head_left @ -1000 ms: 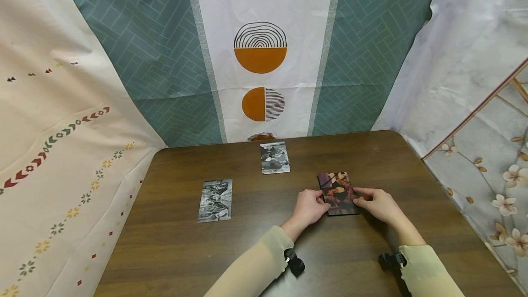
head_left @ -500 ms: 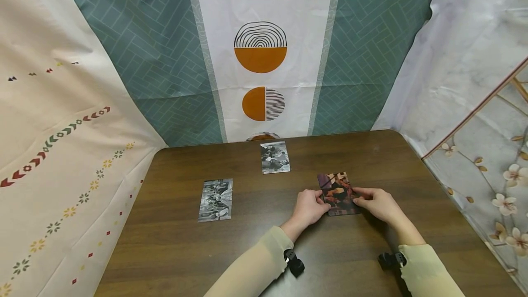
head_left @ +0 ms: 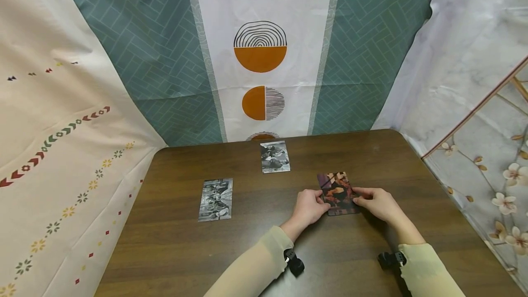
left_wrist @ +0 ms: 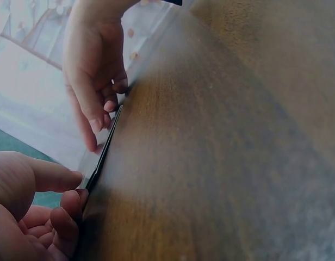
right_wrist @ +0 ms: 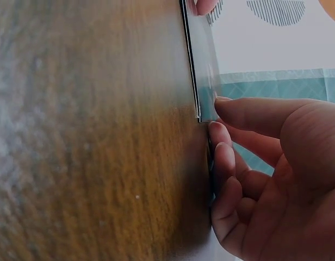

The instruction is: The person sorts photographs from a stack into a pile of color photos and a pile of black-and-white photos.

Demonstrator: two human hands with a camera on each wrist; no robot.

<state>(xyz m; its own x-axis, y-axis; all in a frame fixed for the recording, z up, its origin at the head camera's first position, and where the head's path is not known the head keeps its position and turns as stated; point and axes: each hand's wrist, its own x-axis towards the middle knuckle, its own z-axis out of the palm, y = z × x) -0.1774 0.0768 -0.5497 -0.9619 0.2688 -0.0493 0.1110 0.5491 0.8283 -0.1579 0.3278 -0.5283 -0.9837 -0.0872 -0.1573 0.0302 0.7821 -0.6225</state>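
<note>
A dark, thin picture print (head_left: 338, 194) in purple, orange and brown lies right of the table's middle. My left hand (head_left: 308, 207) holds its left edge, with the thumb near the lower left corner. On the opposite side, my right hand (head_left: 378, 203) grips the right edge between thumb and fingers. From the left wrist view, the print (left_wrist: 105, 149) shows edge-on as a narrow black line close over the wood. In the right wrist view the thumb and fingertips of my right hand (right_wrist: 271, 163) meet at the near corner of its glossy surface.
Two black-and-white photo prints lie flat on the brown wooden table (head_left: 165, 251): one photo (head_left: 216, 200) at the left, another photo (head_left: 275, 157) near the back edge. Patterned cloths (head_left: 264, 58) hang behind and at both sides. Black wrist cameras (head_left: 294, 262) sit on both sleeves.
</note>
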